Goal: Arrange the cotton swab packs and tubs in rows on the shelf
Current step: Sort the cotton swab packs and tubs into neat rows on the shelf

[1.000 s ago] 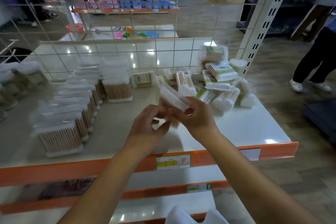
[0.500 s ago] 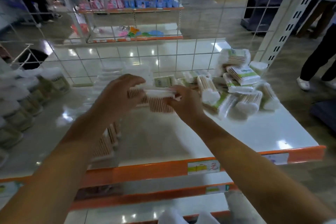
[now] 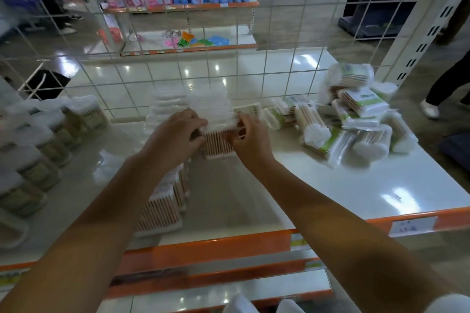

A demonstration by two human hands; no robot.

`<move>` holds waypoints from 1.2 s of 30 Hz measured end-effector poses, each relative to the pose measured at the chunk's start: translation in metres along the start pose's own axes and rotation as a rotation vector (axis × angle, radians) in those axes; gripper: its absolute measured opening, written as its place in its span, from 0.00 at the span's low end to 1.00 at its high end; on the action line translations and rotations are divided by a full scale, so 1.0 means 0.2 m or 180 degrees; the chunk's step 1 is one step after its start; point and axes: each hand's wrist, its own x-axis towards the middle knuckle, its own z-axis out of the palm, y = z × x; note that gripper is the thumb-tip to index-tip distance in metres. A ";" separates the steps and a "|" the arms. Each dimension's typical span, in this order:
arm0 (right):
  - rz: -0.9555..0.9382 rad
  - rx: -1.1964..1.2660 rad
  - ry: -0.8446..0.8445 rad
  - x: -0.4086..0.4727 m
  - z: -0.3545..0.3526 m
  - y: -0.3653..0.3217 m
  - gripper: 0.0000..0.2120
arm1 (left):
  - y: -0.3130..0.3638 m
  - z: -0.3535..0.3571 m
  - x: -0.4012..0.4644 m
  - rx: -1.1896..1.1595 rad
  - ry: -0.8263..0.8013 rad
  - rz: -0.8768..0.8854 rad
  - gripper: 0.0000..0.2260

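Both hands have carried the swab pack (image 3: 219,141) farther in and lower, so it now stands at the near end of the middle row of packs (image 3: 207,105). The left hand (image 3: 175,138) and right hand (image 3: 250,138) each pinch a side of it, fingers curled in a close grip. On the white shelf (image 3: 318,185), tubs (image 3: 48,140) line the left; a loose pile (image 3: 356,114) lies far right.

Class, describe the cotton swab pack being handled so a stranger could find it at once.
Start at the white shelf with the orange edge. At the front of its middle row stands the pack, upright, wooden sticks showing. Unlike its neighbours, the left hand and right hand hold it.
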 end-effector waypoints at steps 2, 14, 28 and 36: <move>0.0016 0.0111 -0.0119 -0.01 0.01 0.00 0.13 | 0.00 0.00 0.00 -0.0042 0.0086 -0.0029 0.20; -0.0069 0.0314 -0.0348 0.02 -0.01 0.02 0.15 | -0.02 0.00 0.04 0.0259 0.0130 -0.0020 0.12; -0.0670 -0.1506 -0.0937 0.37 -0.15 0.10 0.19 | 0.09 -0.09 0.16 0.0473 -0.0064 0.0009 0.15; -0.0753 -0.2119 -0.1114 0.41 -0.11 0.15 0.22 | 0.16 -0.06 0.24 0.0478 -0.0133 0.0102 0.15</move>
